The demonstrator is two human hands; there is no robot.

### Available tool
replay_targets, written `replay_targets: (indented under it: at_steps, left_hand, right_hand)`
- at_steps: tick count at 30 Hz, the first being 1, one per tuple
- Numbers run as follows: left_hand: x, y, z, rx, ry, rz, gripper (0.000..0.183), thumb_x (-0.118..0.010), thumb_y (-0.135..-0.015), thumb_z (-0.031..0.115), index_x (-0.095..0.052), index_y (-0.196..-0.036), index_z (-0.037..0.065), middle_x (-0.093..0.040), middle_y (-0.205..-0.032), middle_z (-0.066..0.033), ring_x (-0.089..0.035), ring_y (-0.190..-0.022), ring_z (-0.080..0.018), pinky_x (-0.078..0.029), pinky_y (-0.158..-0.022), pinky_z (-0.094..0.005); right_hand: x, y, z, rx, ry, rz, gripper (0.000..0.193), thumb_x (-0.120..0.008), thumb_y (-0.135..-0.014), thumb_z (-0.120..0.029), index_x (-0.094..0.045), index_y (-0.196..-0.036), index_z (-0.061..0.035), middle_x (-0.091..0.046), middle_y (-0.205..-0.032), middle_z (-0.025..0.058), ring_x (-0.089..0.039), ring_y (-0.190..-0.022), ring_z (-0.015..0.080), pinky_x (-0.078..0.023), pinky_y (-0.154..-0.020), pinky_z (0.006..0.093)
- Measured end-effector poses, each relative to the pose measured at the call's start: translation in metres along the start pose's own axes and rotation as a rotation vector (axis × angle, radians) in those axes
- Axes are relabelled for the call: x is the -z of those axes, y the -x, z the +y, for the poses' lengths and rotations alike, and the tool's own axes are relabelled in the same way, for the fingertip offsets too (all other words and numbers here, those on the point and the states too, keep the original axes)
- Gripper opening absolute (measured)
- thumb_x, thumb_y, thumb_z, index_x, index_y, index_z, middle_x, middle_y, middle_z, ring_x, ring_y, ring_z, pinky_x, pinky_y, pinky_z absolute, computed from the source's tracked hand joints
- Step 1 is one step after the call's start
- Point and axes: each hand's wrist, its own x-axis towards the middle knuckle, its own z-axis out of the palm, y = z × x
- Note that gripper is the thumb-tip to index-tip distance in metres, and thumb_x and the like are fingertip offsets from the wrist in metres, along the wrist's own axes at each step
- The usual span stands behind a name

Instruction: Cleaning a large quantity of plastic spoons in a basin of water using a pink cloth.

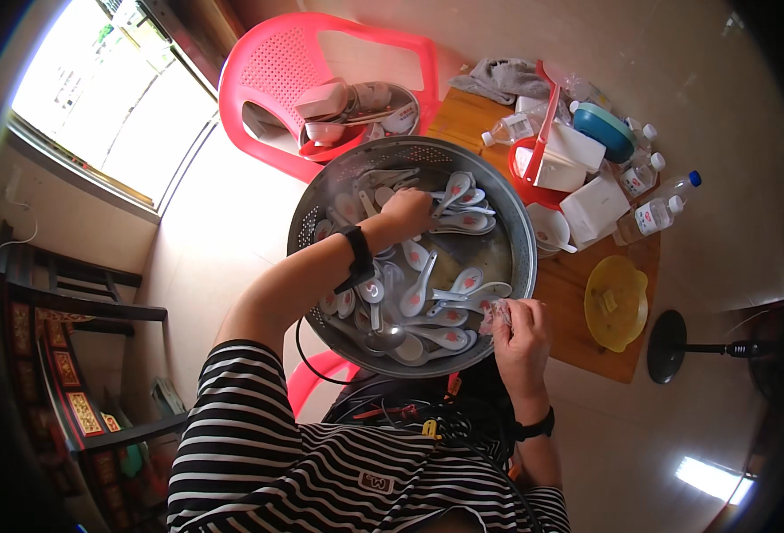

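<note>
A large grey metal pot (529, 253), with rows of small holes on its inner wall, holds many white soup spoons (417, 289) with pinkish flower marks, lying in shallow water. My left hand (407, 213) reaches across into its far part, fingers curled down beside a stack of spoons (463, 218); what the fingertips grip is hidden. At the near right rim, my right hand (523, 342) is closed round a crumpled pinkish scrubbing cloth (496, 316), close to several spoon handles. A round metal ladle bowl (385, 338) lies among the spoons near me.
Beyond the pot, a pink plastic chair (272, 75) bears a metal basin (407, 93) of dishes. On the wooden table (578, 298) at right are bottles (654, 218), a red strainer (547, 133), a teal bowl (603, 131) and a yellow basket (616, 302). A black stand (667, 346) is beside it.
</note>
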Motion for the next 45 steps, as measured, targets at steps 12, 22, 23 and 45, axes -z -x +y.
replay_targets:
  at_steps: [12,22,23,45]
  left_hand:
    - [-0.002,0.025,-0.042,-0.097,-0.221,0.077,0.039,-0.071,-0.08,0.034,-0.069,-0.116,0.02,-0.062,-0.119,-0.011,-0.049,-0.123,-0.0344,-0.04,-0.101,-0.049]
    - [0.005,0.024,-0.042,-0.117,-0.349,0.068,0.024,-0.073,-0.076,0.026,-0.074,-0.1,0.03,-0.063,-0.109,-0.0027,-0.049,-0.116,-0.0284,-0.04,-0.094,-0.0432]
    - [0.006,0.025,-0.041,-0.103,-0.365,0.095,0.017,-0.072,-0.078,0.026,-0.075,-0.095,0.03,-0.064,-0.109,-0.0006,-0.05,-0.114,-0.0259,-0.038,-0.092,-0.0411]
    - [0.077,0.077,0.004,-0.21,0.27,0.162,0.024,-0.065,-0.094,0.021,-0.056,-0.107,0.003,-0.067,-0.094,-0.0201,-0.068,-0.091,-0.0362,-0.052,-0.078,-0.0413]
  right_hand:
    - [-0.001,0.0,0.001,0.007,0.008,0.005,0.019,-0.074,-0.082,-0.004,-0.067,-0.099,-0.002,-0.059,-0.095,0.0123,-0.06,-0.087,0.0321,-0.05,-0.073,0.0422]
    - [0.001,-0.002,-0.001,0.036,0.03,-0.003,0.022,-0.075,-0.079,-0.003,-0.066,-0.099,-0.0018,-0.059,-0.094,0.0121,-0.059,-0.086,0.0324,-0.05,-0.073,0.0423]
    - [0.001,-0.002,-0.001,0.038,0.031,-0.005,0.022,-0.075,-0.078,-0.003,-0.066,-0.099,-0.0018,-0.059,-0.094,0.0122,-0.059,-0.086,0.0324,-0.05,-0.073,0.0423]
    - [0.001,0.0,0.002,0.015,-0.03,-0.045,0.02,-0.073,-0.079,-0.002,-0.066,-0.098,-0.0021,-0.06,-0.096,0.0125,-0.06,-0.088,0.0332,-0.05,-0.074,0.0421]
